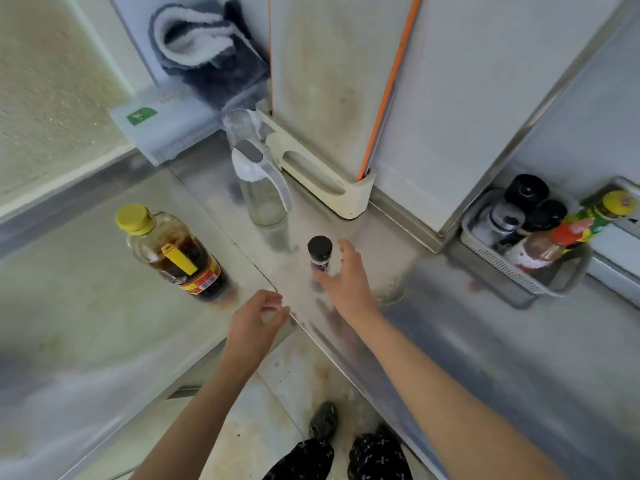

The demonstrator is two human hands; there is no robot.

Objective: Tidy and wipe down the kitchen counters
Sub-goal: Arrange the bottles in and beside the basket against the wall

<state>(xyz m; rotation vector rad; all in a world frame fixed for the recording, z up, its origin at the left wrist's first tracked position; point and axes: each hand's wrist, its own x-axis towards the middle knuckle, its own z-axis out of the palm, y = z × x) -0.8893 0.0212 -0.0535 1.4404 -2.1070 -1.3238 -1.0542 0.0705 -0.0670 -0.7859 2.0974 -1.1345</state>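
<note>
Two hands reach over the steel counter (485,341), both mine and both holding nothing. My right hand (346,282) is spread wide around one small spice jar (319,254) with a black cap. The thumb sits low beside its base and the fingers curve past its right side. I cannot tell whether skin touches the glass. The jar stands upright near the inner corner of the L-shaped counter. My left hand (256,317) hovers just over the counter's front corner, fingers loosely bent and gripping nothing. One sauce bottle (173,258) with a yellow cap and dark liquid stands to the left. Two clear glass dispensers stand behind the jar: the nearer dispenser (263,188) has a white lid, and the farther dispenser (242,124) is partly hidden. One cream board holder (318,174) keeps tall cutting boards (329,81) upright against the wall. One grey basket (519,271) at the right holds at least five bottles and shakers. One folded grey and white cloth (204,46) rests on a pale box (166,129) at the back.
</note>
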